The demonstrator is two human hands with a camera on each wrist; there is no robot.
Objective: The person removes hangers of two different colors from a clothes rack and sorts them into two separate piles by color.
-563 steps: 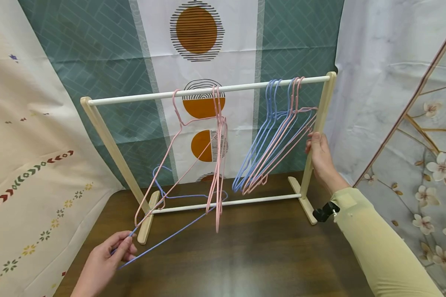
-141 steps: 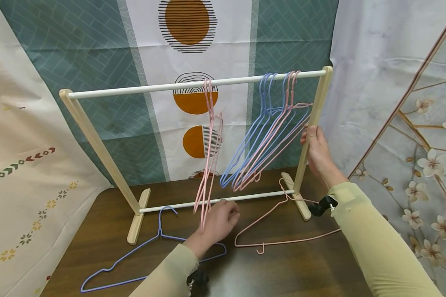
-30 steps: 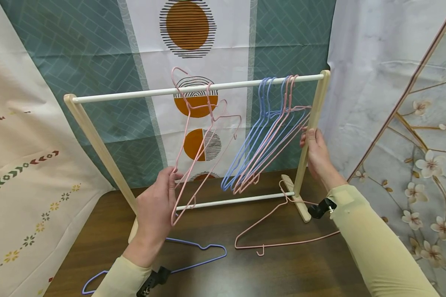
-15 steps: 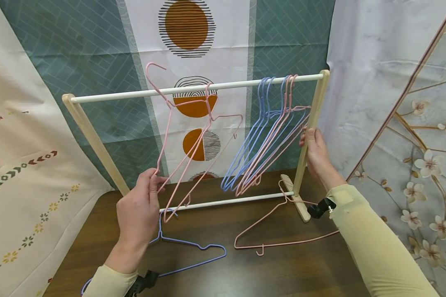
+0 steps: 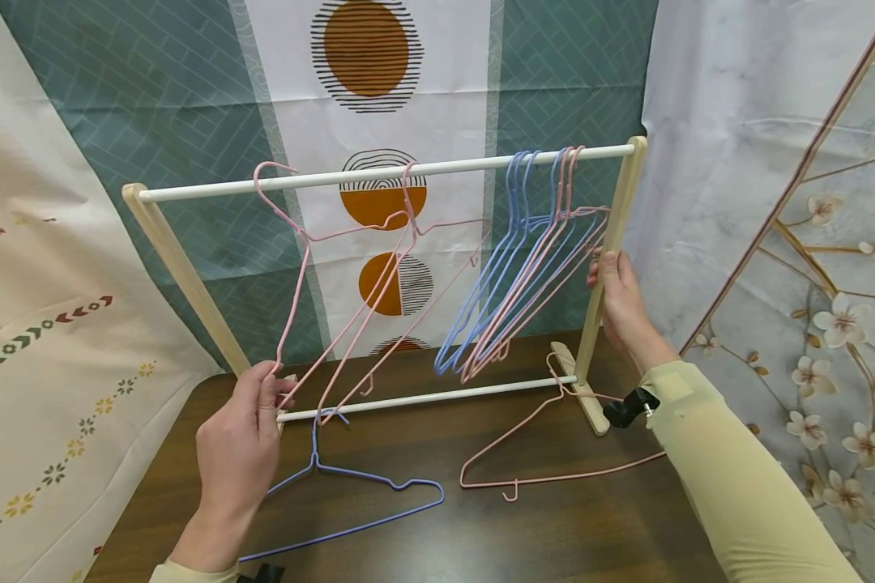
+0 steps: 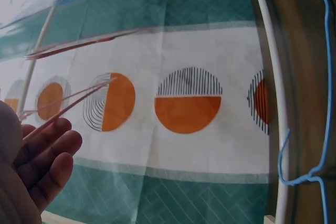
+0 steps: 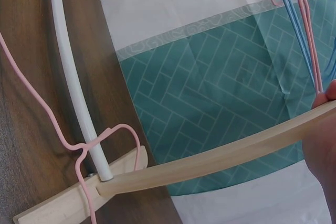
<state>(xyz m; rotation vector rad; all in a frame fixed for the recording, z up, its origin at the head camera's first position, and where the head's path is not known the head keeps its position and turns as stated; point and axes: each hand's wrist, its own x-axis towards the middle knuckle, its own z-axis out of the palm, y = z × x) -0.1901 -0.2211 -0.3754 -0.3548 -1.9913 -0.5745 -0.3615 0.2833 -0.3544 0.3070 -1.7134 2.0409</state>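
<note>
One pink wire hanger (image 5: pixel 292 306) has been shifted leftward along the white top rail (image 5: pixel 197 191) and lowered; its left corner is pinched by the fingers of the left hand (image 5: pixel 235 444). The wooden right upright (image 5: pixel 624 206) is gripped by the right hand (image 5: pixel 622 306).

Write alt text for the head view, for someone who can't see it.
A person's left hand pinches a pink hanger at a clothes rack while the right hand grips its wooden upright. Blue and pink hangers bunch toward the rack's right end; a blue hanger and another pink hanger lie below on a brown table.
</note>
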